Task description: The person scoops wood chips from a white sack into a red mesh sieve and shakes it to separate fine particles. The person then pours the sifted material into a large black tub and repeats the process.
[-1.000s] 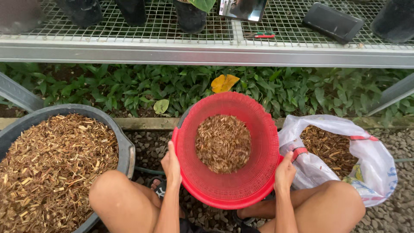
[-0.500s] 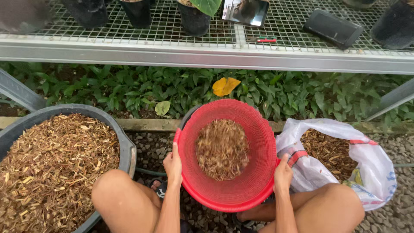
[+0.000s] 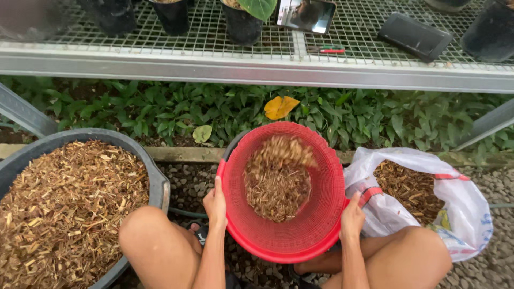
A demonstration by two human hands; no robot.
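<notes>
A round red plastic sieve basket [image 3: 316, 225] is held in front of my knees, tilted slightly away from me. Brown wood chips [image 3: 277, 182] lie inside it, and some at the far side are blurred in mid-air. My left hand [image 3: 215, 204] grips the left rim. My right hand [image 3: 352, 218] grips the right rim. A dark container sits mostly hidden under the basket.
A grey tub [image 3: 158, 187] heaped with coarser wood chips [image 3: 64, 203] stands at the left. A white plastic bag [image 3: 460, 214] of chips lies open at the right. Ahead, a metal mesh bench [image 3: 257, 64] carries black pots and trays, with green plants [image 3: 225, 112] beneath. Gravel covers the ground.
The basket has been jerked a little; the chips inside have jumped toward the far rim and are airborne. Both hands keep their grip on the rim.
</notes>
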